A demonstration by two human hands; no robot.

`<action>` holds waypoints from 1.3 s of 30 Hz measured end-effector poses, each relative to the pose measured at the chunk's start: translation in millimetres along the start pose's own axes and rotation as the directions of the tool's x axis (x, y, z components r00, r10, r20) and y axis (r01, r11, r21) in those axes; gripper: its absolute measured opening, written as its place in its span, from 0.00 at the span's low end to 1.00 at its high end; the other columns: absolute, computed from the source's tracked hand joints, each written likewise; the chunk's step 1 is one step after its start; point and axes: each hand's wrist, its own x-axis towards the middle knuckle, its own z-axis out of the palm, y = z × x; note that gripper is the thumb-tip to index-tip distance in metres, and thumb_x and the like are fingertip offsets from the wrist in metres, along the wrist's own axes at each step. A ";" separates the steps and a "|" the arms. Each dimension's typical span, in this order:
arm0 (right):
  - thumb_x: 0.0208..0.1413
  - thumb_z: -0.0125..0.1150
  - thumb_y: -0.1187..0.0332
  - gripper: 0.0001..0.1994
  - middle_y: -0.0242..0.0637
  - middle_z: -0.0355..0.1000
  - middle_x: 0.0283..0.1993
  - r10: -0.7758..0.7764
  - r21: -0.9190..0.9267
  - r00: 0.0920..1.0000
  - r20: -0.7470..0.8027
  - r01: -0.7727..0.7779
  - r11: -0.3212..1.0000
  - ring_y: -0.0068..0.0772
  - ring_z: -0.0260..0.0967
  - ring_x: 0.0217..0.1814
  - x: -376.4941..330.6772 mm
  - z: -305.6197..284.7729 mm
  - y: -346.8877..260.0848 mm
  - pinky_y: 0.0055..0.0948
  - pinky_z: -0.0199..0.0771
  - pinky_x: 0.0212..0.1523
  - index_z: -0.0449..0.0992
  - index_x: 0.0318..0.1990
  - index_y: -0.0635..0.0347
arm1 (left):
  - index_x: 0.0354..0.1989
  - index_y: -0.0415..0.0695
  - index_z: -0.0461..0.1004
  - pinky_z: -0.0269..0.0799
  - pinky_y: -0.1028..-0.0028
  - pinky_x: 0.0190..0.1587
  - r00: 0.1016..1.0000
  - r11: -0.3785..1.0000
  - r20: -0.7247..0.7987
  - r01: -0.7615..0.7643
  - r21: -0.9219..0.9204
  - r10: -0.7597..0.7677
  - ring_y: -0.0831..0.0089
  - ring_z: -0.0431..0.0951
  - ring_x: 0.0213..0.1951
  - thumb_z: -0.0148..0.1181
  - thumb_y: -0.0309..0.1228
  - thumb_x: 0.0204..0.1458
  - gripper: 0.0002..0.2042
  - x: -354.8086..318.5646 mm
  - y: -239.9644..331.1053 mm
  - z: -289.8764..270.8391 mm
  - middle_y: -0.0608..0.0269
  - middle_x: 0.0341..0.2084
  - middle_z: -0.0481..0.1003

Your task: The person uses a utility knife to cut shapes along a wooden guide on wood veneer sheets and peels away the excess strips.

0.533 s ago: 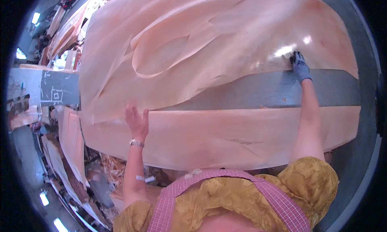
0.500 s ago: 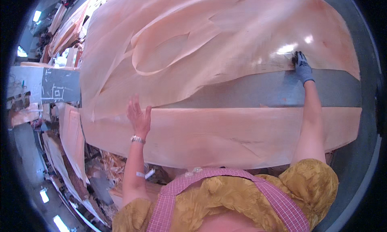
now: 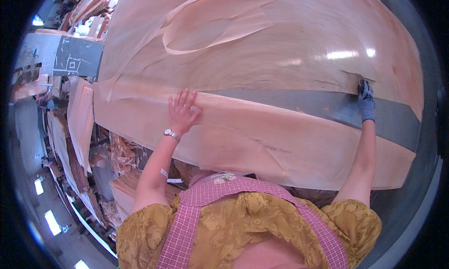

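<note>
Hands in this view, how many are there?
2: the bare left hand over the near sheet, and the gloved right hand at the edge of the far sheet. Any in the blurry background can't be made out.

Large peach sheet (image 3: 290, 39), rippled, torn near lower edge; narrower strip (image 3: 238, 138) slants below, lightly creased.

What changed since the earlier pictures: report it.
The far sheet has come toward the near sheet, narrowing the middle of the grey strip between them. The left hand shifted right in the picture; the view tilted. The gloved right hand stays at the far sheet's edge.
</note>
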 end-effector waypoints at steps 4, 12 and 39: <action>0.63 0.51 0.62 0.21 0.49 0.65 0.61 -0.007 0.003 0.991 -0.135 0.007 1.000 0.52 0.63 0.61 -4.0 -26.2 -64.3 0.46 0.67 0.59 0.66 0.62 0.56 | 0.67 0.55 0.60 0.45 0.49 0.68 1.000 1.000 0.014 0.011 -0.023 -0.010 0.59 0.57 0.67 0.57 0.51 0.53 0.33 1.1 -4.7 -7.3 0.59 0.65 0.59; 0.55 0.61 0.63 0.21 0.42 0.69 0.57 -0.361 0.123 0.929 -0.076 0.368 0.922 0.49 0.67 0.57 -0.4 -48.4 -252.7 0.43 0.74 0.52 0.71 0.57 0.50 | 0.66 0.52 0.60 0.49 0.53 0.67 0.959 0.997 -0.276 -0.070 -0.026 0.060 0.60 0.63 0.62 0.63 0.37 0.49 0.33 137.3 -21.1 -22.0 0.58 0.60 0.66; 0.51 0.56 0.67 0.22 0.31 0.68 0.45 -0.813 0.008 0.581 0.040 0.813 0.582 0.33 0.68 0.46 -17.3 -63.9 -431.8 0.33 0.76 0.37 0.71 0.56 0.48 | 0.47 0.52 0.78 0.59 0.58 0.62 0.894 0.927 -0.306 -0.367 -0.078 0.328 0.72 0.76 0.38 0.58 0.27 0.50 0.14 100.6 -32.4 6.5 0.70 0.35 0.77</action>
